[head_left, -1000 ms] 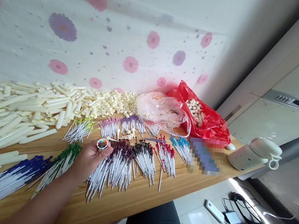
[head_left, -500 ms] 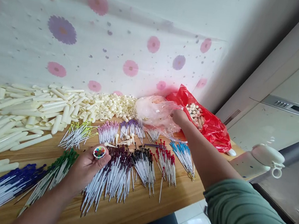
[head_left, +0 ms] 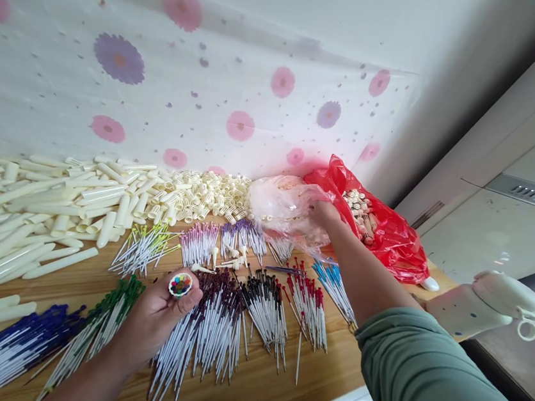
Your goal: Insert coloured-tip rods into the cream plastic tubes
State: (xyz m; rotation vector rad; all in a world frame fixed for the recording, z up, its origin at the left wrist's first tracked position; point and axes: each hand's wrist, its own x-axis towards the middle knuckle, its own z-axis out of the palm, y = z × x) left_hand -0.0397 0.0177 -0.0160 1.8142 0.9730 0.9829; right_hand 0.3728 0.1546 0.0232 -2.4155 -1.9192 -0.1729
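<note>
My left hand (head_left: 155, 319) is closed around a white pen barrel (head_left: 180, 284), held end-on so the ring of coloured refill tips inside shows. It hovers over piles of white refills with coloured tips (head_left: 219, 324) on the wooden table (head_left: 255, 392). My right hand (head_left: 324, 215), on a green-sleeved arm, reaches far back into the clear plastic bag (head_left: 282, 208) of small pale parts. Its fingers are curled inside the bag, and what they hold is hidden. A red plastic bag (head_left: 389, 237) with small beige pieces lies just right of it.
Cream plastic barrels (head_left: 29, 212) are heaped at the left and small cream springs-like caps (head_left: 210, 191) at the back. A white bottle (head_left: 482, 302) lies at the table's right edge. A flowered sheet (head_left: 189, 76) covers the wall behind.
My right arm came up from below the table and reached into the clear bag, then pushed slightly deeper. My left hand kept holding the barrel in about the same place.
</note>
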